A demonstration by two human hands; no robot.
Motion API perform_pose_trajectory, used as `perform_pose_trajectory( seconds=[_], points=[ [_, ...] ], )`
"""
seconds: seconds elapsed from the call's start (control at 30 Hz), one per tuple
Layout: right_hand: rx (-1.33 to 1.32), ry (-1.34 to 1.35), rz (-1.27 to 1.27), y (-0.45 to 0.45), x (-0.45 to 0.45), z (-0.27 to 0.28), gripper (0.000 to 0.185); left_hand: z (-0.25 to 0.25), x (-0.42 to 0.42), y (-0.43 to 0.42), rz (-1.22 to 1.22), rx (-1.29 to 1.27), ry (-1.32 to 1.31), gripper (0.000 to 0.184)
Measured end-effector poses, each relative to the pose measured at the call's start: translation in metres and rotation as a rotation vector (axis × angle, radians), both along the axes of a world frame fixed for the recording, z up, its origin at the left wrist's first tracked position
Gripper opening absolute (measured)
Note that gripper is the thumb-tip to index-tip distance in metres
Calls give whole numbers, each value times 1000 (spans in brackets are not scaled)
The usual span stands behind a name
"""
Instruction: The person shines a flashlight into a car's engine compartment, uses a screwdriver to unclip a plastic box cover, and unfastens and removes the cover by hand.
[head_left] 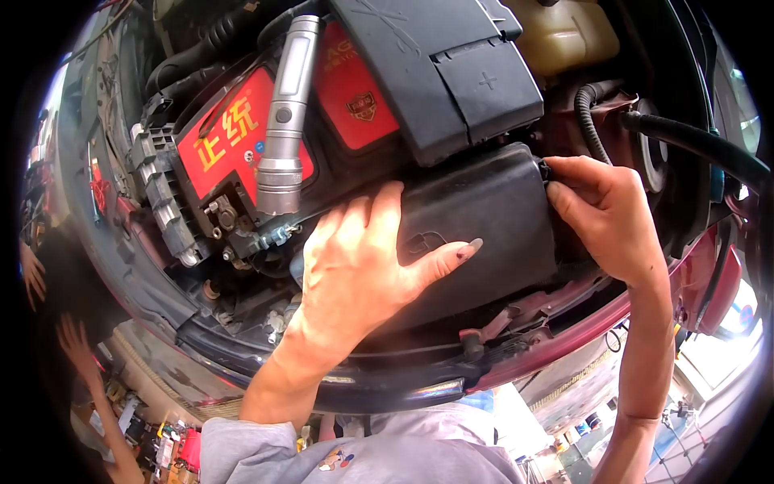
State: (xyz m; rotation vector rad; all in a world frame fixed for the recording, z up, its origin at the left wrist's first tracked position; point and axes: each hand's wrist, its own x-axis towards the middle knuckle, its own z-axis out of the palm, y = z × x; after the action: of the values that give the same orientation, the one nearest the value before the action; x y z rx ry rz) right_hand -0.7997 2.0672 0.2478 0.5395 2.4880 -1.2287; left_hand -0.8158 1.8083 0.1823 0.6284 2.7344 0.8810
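Note:
A smooth black plastic cover (476,218) lies in the engine bay, below a larger black box lid (459,73) marked with a plus sign. My left hand (351,262) rests on the cover's left part, fingers spread and thumb out to the right. At the cover's upper right corner, the thumb and index finger of my right hand (605,210) are pressed together around a small dark part that I cannot make out. A silver flashlight (284,121) lies across the red battery (234,133), above my left hand.
A metal bracket with a connector (234,218) stands left of my left hand. A black hose (693,145) runs at the right, and a pale reservoir (564,36) sits at the top. Another person's hand (76,347) shows at the far left. The dark red car edge (564,339) curves below.

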Motion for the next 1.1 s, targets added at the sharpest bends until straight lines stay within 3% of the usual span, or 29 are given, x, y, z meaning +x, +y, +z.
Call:
perform_pose_trajectory(
  seconds=[0.27,0.4,0.5,1.1],
  points=[
    [140,-94,137,0,-22,6,26,-8,2,-1,-7,40,77,85],
    [311,-131,345,-5,-35,15,22,-5,2,-2,6,29,46,83],
    [244,-89,204,-8,-33,11,25,-5,2,-2,12,29,52,83],
    [318,42,395,-9,-28,8,21,-10,-1,-2,44,46,150,71]
  ],
)
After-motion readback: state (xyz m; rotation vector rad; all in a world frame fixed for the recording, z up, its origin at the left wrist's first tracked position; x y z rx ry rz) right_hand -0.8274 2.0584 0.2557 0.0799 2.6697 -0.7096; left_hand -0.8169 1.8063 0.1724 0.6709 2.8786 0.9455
